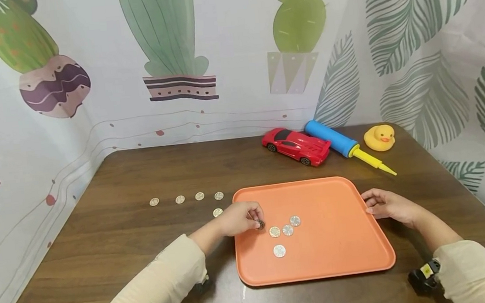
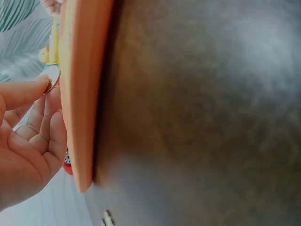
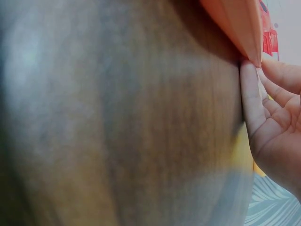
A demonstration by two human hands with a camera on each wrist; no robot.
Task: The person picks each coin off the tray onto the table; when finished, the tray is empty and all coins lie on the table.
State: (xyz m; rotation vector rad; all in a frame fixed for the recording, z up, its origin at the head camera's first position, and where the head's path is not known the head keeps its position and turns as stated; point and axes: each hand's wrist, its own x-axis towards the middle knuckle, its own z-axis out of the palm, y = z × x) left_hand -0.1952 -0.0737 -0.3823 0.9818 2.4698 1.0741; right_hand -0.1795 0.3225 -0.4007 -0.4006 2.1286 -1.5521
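My left grip [image 1: 240, 219] is pinching a thin, round metal coin [image 1: 260, 224] between thumb and forefinger, tilting it above the left part of a smooth orange rounded-rectangular tray [image 1: 336, 230] with a raised rim. My right grip [image 1: 387, 204] is grasping that rim on the right side, between thumb and fingers. Four flat, embossed metal discs [image 1: 279, 251], silvery and pale gold, are lying on the tray in a loose cluster. Five small golden coins [image 1: 200, 196] are resting on the dark brown, wood-grained tabletop [image 1: 105, 260] left of the tray, four forming a far row and one sitting nearer. Beyond the tray, a glossy red toy car [image 1: 296, 147] is standing just beside a blue cylindrical pump [image 1: 334, 138] with a tapering yellow nozzle; a rounded yellow duck [image 1: 380, 138] is sitting far right.
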